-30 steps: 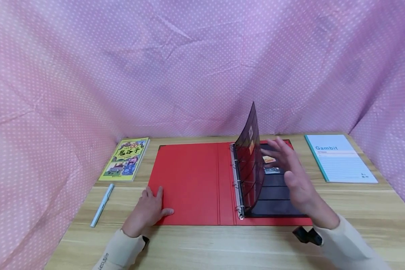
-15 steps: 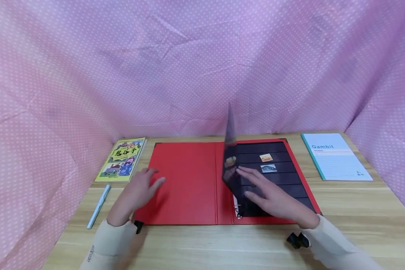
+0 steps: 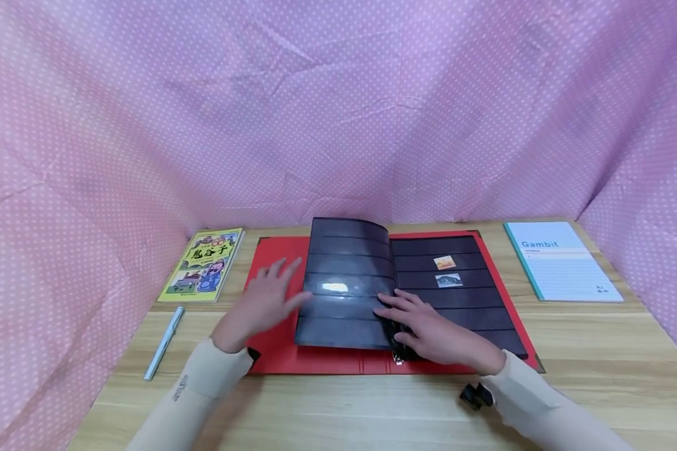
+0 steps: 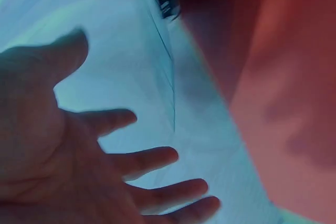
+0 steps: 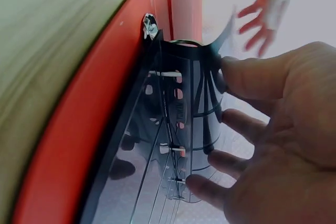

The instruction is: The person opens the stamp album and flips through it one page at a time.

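A red binder lies spread on the table, its dark pocket page curving over to the left of the rings. My right hand touches that page near the spine with spread fingers, seen closer in the right wrist view. Over the binder's left cover, just left of the page's edge, my left hand hovers with fingers spread and holds nothing; its palm shows in the left wrist view. On the right-hand dark page are an orange stamp and a bluish one.
A yellow illustrated book lies at the left, with a light blue pen in front of it. At the right is a pale blue Gambit notebook. A pink dotted cloth hangs behind the wooden table.
The page that stood upright has swung over to the left, with my right hand moving left along it. My left hand has lifted off the cover and shifted rightward and farther back.
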The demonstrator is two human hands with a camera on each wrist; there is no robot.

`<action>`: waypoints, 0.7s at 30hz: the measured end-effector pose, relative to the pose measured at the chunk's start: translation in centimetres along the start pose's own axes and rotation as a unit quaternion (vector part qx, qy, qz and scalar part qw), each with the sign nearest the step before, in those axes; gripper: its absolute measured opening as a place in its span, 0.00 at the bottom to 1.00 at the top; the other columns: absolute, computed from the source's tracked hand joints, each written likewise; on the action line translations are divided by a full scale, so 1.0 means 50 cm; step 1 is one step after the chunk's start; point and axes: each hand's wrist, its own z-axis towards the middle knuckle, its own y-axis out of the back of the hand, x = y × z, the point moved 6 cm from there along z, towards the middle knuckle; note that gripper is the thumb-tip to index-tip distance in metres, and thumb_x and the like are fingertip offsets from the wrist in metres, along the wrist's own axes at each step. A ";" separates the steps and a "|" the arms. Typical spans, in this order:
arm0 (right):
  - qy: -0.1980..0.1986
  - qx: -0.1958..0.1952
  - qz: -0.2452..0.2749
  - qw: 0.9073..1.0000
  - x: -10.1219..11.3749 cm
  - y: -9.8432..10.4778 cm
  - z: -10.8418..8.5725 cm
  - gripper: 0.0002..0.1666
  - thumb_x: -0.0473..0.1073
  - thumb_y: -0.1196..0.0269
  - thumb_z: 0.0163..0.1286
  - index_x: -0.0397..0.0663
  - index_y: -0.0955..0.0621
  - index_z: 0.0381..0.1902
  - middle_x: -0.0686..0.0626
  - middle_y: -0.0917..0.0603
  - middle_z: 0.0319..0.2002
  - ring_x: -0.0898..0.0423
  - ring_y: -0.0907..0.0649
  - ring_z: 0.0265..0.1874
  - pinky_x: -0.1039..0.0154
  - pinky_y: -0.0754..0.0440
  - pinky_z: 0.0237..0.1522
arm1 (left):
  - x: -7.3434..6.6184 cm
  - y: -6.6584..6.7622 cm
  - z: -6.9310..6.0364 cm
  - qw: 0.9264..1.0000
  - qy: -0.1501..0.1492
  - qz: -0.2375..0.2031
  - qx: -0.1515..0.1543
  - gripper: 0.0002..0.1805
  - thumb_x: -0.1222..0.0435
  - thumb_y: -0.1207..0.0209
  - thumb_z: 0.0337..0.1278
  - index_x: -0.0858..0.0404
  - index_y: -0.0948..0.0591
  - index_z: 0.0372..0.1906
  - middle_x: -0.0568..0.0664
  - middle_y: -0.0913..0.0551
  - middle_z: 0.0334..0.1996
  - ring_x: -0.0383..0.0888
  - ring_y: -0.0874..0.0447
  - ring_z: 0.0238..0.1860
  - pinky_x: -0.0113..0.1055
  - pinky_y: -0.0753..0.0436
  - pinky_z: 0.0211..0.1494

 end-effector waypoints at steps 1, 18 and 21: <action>-0.001 0.005 -0.006 1.000 0.001 -0.001 0.002 0.32 0.36 0.40 0.68 0.53 0.33 0.69 0.49 0.43 0.72 0.41 0.49 0.70 0.29 0.45 0.59 | -0.004 -0.018 0.005 1.000 0.001 0.017 0.020 0.45 0.42 0.43 0.57 0.54 0.46 0.74 0.64 0.45 0.70 0.68 0.45 0.65 0.66 0.38 0.59; -0.096 0.008 0.059 0.994 -0.060 0.008 -0.007 0.42 0.48 0.41 0.70 0.53 0.48 0.75 0.48 0.50 0.73 0.48 0.42 0.69 0.48 0.33 0.61 | -0.022 -0.153 0.023 0.986 0.029 0.103 0.130 0.47 0.42 0.39 0.51 0.51 0.44 0.74 0.66 0.47 0.69 0.71 0.48 0.65 0.66 0.31 0.52; -0.108 0.015 0.064 0.992 -0.071 0.002 -0.010 0.44 0.52 0.43 0.70 0.54 0.51 0.75 0.49 0.51 0.74 0.48 0.44 0.69 0.47 0.36 0.62 | -0.019 -0.159 0.025 0.986 0.032 0.114 0.120 0.47 0.42 0.38 0.50 0.51 0.43 0.74 0.65 0.46 0.69 0.70 0.47 0.65 0.65 0.31 0.53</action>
